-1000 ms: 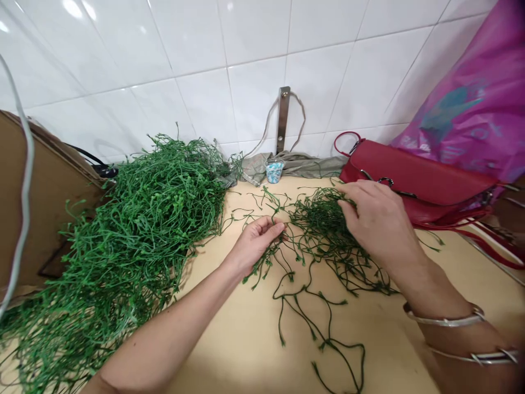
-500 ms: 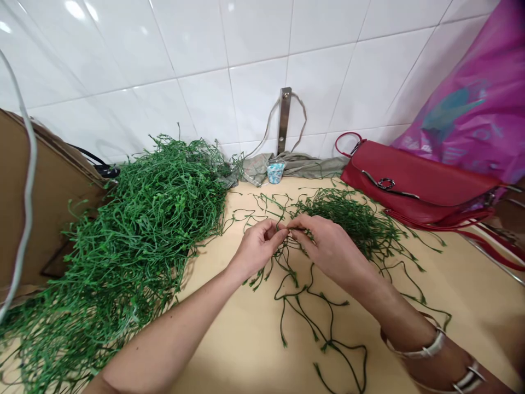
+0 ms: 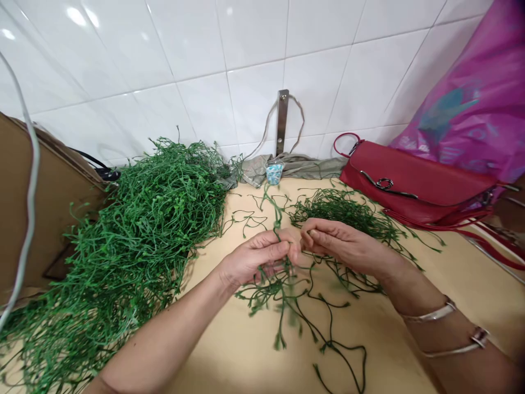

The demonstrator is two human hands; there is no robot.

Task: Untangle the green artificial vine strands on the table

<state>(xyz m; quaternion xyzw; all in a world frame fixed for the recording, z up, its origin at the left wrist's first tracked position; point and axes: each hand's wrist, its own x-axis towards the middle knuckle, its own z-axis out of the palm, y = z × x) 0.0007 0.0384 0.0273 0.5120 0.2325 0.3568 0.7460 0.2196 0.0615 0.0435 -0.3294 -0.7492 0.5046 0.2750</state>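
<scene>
The left hand [image 3: 256,257] is closed on a green artificial vine strand [image 3: 278,216], which extends above and below the grip over a beige counter [image 3: 369,339]; the right hand [image 3: 344,243] is curled just beside it, and whether it grips anything cannot be determined; a loose vine tangle [image 3: 336,208] lies beyond the hands, right of a large vine pile [image 3: 143,219].

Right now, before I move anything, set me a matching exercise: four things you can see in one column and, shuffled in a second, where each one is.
1. left hand
2. red handbag
3. small cup
4. heap of green vine strands

A. on crumpled cloth by the wall
B. left end of the table, beside cardboard
C. holding a vine strand
D. below a magenta plastic bag

1-C; 2-D; 3-A; 4-B
</scene>
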